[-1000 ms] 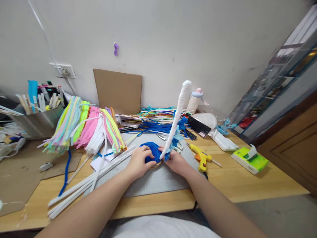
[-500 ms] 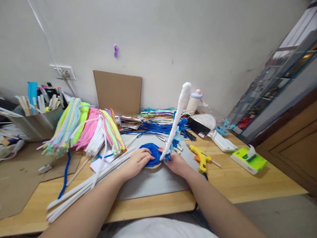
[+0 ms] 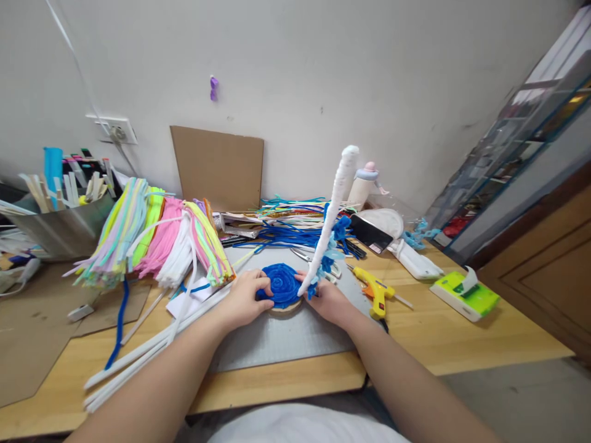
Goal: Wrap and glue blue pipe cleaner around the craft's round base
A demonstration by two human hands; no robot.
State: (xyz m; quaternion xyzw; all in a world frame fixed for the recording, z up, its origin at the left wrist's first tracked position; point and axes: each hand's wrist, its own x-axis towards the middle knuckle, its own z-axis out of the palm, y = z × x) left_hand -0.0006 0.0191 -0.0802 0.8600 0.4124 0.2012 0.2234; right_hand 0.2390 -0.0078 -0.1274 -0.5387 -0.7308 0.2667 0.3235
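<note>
A round base topped with a coiled blue disc (image 3: 281, 285) lies on the grey board (image 3: 277, 344). My left hand (image 3: 247, 298) grips the disc's left edge, fingertips on the blue coil. At its right edge is my right hand (image 3: 325, 301), closed around the base beside the foot of a white fuzzy stem (image 3: 333, 212). The stem rises upright, leaning slightly right, with blue flowers (image 3: 339, 231) along its right side. Some right fingers are hidden behind stem and flowers.
Bundles of coloured pipe cleaners (image 3: 161, 237) and long white strips (image 3: 152, 347) lie left. Scissors (image 3: 302, 254) and blue stems (image 3: 290, 234) lie behind the disc. A yellow glue gun (image 3: 376, 290), phone (image 3: 370, 234) and tissue pack (image 3: 466, 295) are right.
My left hand has drawn back left from the top of the blue disc to its edge, uncovering more of the coil. The view has shifted slightly; my right hand stays by the stem's foot.
</note>
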